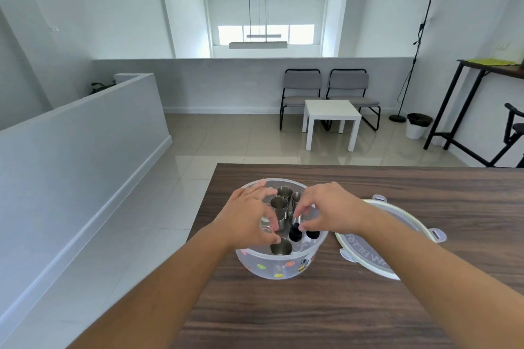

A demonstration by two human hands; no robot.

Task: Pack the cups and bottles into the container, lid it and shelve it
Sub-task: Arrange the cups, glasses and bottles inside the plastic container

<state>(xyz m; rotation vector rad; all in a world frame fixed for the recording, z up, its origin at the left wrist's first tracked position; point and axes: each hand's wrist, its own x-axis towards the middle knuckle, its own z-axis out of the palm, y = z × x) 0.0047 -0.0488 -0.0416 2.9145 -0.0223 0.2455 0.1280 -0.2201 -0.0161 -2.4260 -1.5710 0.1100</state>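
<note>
A round translucent container (283, 265) with fruit stickers stands near the table's left edge. Inside it stand several steel cups (279, 204) and two black-capped bottles (295, 232). My left hand (248, 214) reaches in from the left, its thumb and fingers pinched around a small clear cup (265, 226) beside the nearest steel cup (281, 247). My right hand (333, 207) hovers over the right side, fingertips closed on the top of a black-capped bottle. The round lid (402, 238) with clip tabs lies upside down on the table to the right, partly under my right forearm.
The dark wood table (354, 306) stretches right and toward me. Its left edge runs just beside the container. Beyond it are a tiled floor, a small white side table (331, 113), two grey chairs, a bin and a tall dark table (487, 65) at the right wall.
</note>
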